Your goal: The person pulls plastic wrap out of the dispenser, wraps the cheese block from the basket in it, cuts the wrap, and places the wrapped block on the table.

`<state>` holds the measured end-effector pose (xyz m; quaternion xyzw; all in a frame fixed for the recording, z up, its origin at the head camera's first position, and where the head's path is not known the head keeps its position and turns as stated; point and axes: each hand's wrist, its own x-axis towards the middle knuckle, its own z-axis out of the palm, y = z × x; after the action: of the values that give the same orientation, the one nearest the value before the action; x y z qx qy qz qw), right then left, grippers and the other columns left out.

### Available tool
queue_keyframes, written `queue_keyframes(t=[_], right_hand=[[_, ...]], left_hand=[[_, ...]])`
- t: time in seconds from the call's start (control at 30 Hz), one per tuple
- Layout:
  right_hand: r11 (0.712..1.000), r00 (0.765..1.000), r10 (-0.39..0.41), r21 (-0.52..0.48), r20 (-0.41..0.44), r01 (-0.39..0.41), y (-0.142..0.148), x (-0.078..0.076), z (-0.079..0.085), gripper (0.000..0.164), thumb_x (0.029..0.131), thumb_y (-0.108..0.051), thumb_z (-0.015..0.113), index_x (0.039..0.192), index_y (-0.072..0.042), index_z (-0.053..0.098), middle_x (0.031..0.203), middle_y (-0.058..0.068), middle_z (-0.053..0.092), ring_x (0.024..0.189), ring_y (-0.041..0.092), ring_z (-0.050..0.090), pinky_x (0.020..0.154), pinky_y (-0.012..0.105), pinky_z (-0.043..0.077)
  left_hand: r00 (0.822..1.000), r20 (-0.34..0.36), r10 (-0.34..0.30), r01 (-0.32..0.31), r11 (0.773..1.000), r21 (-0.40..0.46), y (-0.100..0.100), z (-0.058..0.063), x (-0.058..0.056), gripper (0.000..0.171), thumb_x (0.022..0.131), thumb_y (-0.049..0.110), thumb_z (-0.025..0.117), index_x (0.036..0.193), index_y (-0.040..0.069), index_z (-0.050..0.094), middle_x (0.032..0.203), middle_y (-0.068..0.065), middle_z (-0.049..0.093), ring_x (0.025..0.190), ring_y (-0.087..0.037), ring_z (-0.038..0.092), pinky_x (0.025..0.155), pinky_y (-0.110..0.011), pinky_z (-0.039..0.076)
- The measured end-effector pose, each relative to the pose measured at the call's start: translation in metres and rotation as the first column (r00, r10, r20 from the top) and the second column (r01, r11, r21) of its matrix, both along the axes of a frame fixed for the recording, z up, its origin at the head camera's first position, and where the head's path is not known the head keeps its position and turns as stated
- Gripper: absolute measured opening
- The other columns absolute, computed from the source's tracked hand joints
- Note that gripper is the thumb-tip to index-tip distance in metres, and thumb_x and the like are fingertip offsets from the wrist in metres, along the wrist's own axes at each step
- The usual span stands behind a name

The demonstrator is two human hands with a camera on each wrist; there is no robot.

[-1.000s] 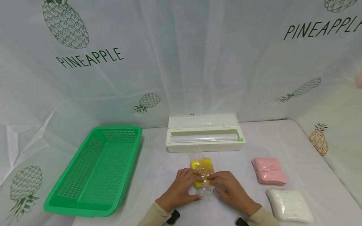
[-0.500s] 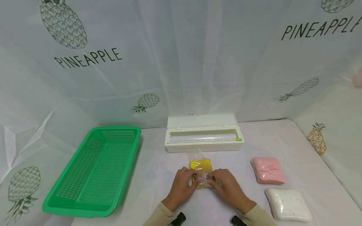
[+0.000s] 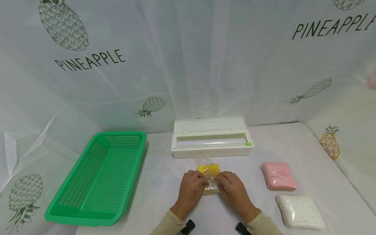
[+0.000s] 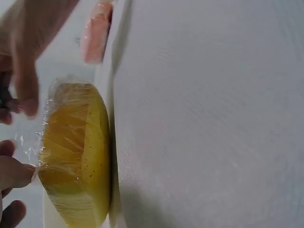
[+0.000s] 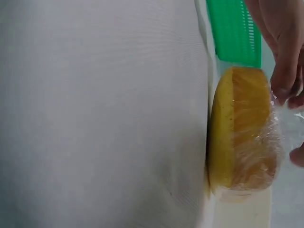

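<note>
A yellow block with rounded corners (image 3: 209,169), wrapped in clear cling film (image 3: 206,160), lies on the table between the two hands. What kind of block it is cannot be made out. At its left side, the left hand (image 3: 190,193) pinches the gathered film over the block's top; in the left wrist view, thumb and finger (image 4: 18,174) meet at the film's edge. The right hand (image 3: 233,192) is at the opposite side, fingers bent. In the right wrist view its fingertip (image 5: 298,156) appears slightly apart from the film. The hands cover the block's sides.
Behind the block stands a white cling film dispenser (image 3: 212,152), lid raised, roll inside. A green plastic basket (image 3: 129,195) is on the left. Right of the hands lie a pink wrapped block (image 3: 279,176) and a white wrapped block (image 3: 300,212). A pineapple-print curtain (image 3: 199,65) hangs behind.
The near end of the film has been folded up over the block's top. Both hands came closer together and moved slightly away from the person; the right fingers have drawn off the film.
</note>
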<state>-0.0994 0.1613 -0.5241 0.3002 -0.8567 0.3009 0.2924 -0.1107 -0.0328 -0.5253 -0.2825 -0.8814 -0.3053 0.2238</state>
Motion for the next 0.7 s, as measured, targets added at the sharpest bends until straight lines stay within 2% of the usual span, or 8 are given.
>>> queue_keyframes(t=[0.03, 0.1, 0.13, 0.2, 0.3, 0.4, 0.53, 0.7], right_hand=[[0.999, 0.998, 0.043, 0.011, -0.055, -0.042, 0.0, 0.001, 0.001, 0.018, 0.095, -0.017, 0.049, 0.097, -0.009, 0.065, 0.101, 0.0, 0.059, 0.09, 0.017, 0.057, 0.079, 0.03, 0.045], [0.992, 0.987, 0.117, 0.054, -0.107, -0.112, -0.001, 0.003, 0.001, 0.027, 0.099, -0.019, 0.042, 0.101, -0.009, 0.066, 0.104, -0.001, 0.061, 0.093, 0.016, 0.057, 0.082, 0.031, 0.044], [0.988, 0.983, 0.14, 0.082, -0.118, -0.131, -0.001, 0.003, 0.0, 0.025, 0.097, -0.017, 0.045, 0.104, -0.009, 0.067, 0.107, 0.0, 0.061, 0.095, 0.017, 0.057, 0.083, 0.032, 0.043], [0.98, 0.984, 0.155, 0.14, -0.087, -0.142, 0.0, 0.005, -0.002, 0.026, 0.09, -0.014, 0.055, 0.112, -0.006, 0.065, 0.114, 0.002, 0.061, 0.103, 0.02, 0.056, 0.087, 0.036, 0.041], [0.964, 0.997, 0.08, 0.253, 0.005, -0.079, 0.002, 0.007, -0.007, 0.048, 0.077, -0.019, 0.069, 0.123, -0.006, 0.06, 0.124, 0.003, 0.057, 0.114, 0.022, 0.051, 0.093, 0.039, 0.037], [0.943, 0.997, 0.015, 0.329, 0.079, -0.04, 0.005, 0.009, -0.01, 0.06, 0.073, -0.026, 0.075, 0.127, -0.007, 0.057, 0.13, 0.004, 0.054, 0.121, 0.023, 0.047, 0.098, 0.04, 0.034], [0.932, 0.993, 0.008, 0.359, 0.115, -0.049, 0.005, 0.009, -0.011, 0.064, 0.073, -0.027, 0.077, 0.129, -0.006, 0.054, 0.133, 0.005, 0.051, 0.123, 0.024, 0.045, 0.1, 0.043, 0.033], [0.935, 0.991, 0.005, 0.351, 0.137, -0.053, 0.002, 0.007, -0.012, 0.058, 0.073, -0.018, 0.077, 0.127, -0.007, 0.057, 0.13, 0.003, 0.054, 0.121, 0.023, 0.048, 0.1, 0.044, 0.034]], left_hand=[[1.0, -0.021, -0.003, 0.002, 1.0, -0.025, 0.001, 0.001, 0.0, 0.013, 0.075, 0.013, 0.077, 0.08, 0.023, 0.07, 0.091, 0.014, 0.058, 0.087, -0.006, 0.049, 0.074, -0.025, 0.039], [0.999, -0.045, -0.001, -0.003, 0.997, -0.083, 0.002, 0.001, 0.001, 0.011, 0.076, 0.013, 0.075, 0.081, 0.022, 0.072, 0.09, 0.014, 0.059, 0.088, -0.007, 0.051, 0.074, -0.025, 0.039], [0.999, -0.043, 0.006, -0.011, 0.994, -0.112, 0.003, 0.002, 0.002, 0.011, 0.077, 0.012, 0.074, 0.082, 0.022, 0.073, 0.091, 0.014, 0.06, 0.089, -0.007, 0.051, 0.074, -0.025, 0.039], [1.0, -0.027, 0.013, -0.017, 0.989, -0.148, 0.003, 0.002, 0.003, 0.013, 0.079, 0.011, 0.071, 0.086, 0.021, 0.074, 0.094, 0.013, 0.062, 0.091, -0.008, 0.052, 0.076, -0.026, 0.04], [1.0, 0.02, 0.017, -0.013, 0.981, -0.191, 0.001, 0.003, 0.007, 0.016, 0.08, 0.014, 0.069, 0.095, 0.02, 0.073, 0.1, 0.012, 0.062, 0.097, -0.009, 0.052, 0.08, -0.03, 0.04], [0.999, 0.04, 0.021, -0.011, 0.968, -0.252, -0.002, 0.004, 0.011, 0.027, 0.078, 0.023, 0.072, 0.105, 0.021, 0.071, 0.107, 0.012, 0.062, 0.103, -0.011, 0.05, 0.086, -0.033, 0.04], [0.999, 0.02, 0.041, -0.031, 0.933, -0.359, -0.005, 0.006, 0.016, 0.04, 0.074, 0.033, 0.076, 0.112, 0.025, 0.068, 0.113, 0.013, 0.061, 0.108, -0.013, 0.049, 0.089, -0.036, 0.039], [0.998, 0.012, 0.064, -0.053, 0.906, -0.42, -0.007, 0.007, 0.018, 0.037, 0.075, 0.032, 0.076, 0.11, 0.026, 0.069, 0.11, 0.015, 0.063, 0.106, -0.014, 0.049, 0.087, -0.036, 0.038]])
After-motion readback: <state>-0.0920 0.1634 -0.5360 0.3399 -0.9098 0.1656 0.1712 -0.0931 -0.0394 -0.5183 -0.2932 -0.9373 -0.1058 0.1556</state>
